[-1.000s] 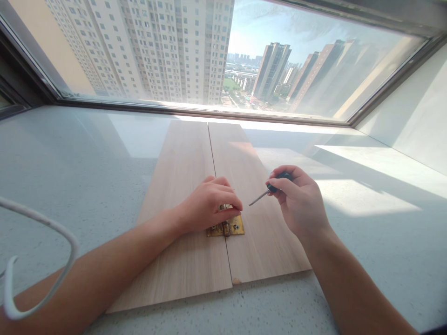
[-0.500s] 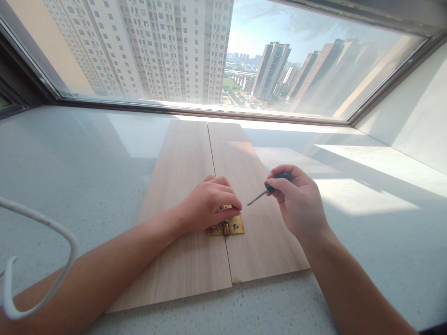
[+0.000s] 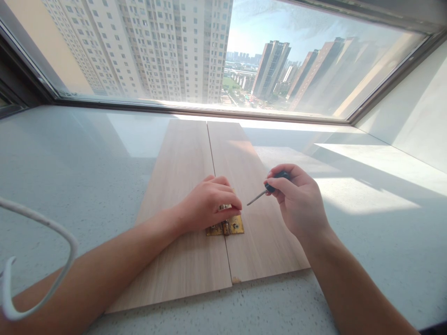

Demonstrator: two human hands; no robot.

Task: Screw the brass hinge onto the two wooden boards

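Two light wooden boards lie side by side on a pale stone sill, the left board (image 3: pixel 181 163) and the right board (image 3: pixel 240 158). A brass hinge (image 3: pixel 234 225) spans their seam near the front. My left hand (image 3: pixel 209 204) rests on the hinge with fingers curled, covering most of it; what its fingertips pinch is hidden. My right hand (image 3: pixel 296 200) hovers over the right board, closed on a small screwdriver (image 3: pixel 260 195) with a dark handle. The metal tip points left toward the hinge, a short way above and to its right.
A wide window (image 3: pixel 209 51) runs along the back of the sill (image 3: pixel 70 158), showing high-rise buildings. A white wall (image 3: pixel 412 111) bounds the right side. A white cable (image 3: pixel 42 242) loops in at the lower left. Sunlight patches lie on the sill at the right.
My right hand and the screwdriver have shifted slightly left toward the hinge. The left hand has stayed on the hinge.
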